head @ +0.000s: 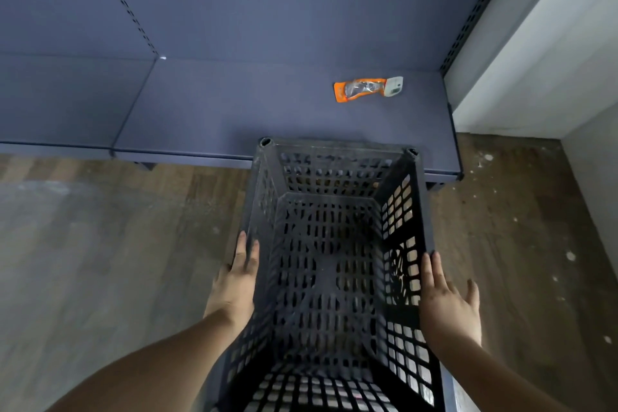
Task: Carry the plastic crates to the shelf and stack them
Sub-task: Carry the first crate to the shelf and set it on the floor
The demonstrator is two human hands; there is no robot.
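A black perforated plastic crate point(329, 274) is held upright and empty in front of me, above the wooden floor. My left hand point(235, 281) presses flat against its left outer wall, fingers straight. My right hand point(448, 301) presses flat against its right outer wall. The crate is clamped between the two palms. Its far rim overlaps the front edge of the low blue-grey shelf point(267, 110), which is the bottom board of a shelving unit.
An orange and white packet point(368, 89) lies on the shelf board toward its right end. A white wall point(535, 60) stands right of the shelf. Slotted uprights run up the shelf's back panel. The wooden floor point(100, 261) spreads left and right of the crate.
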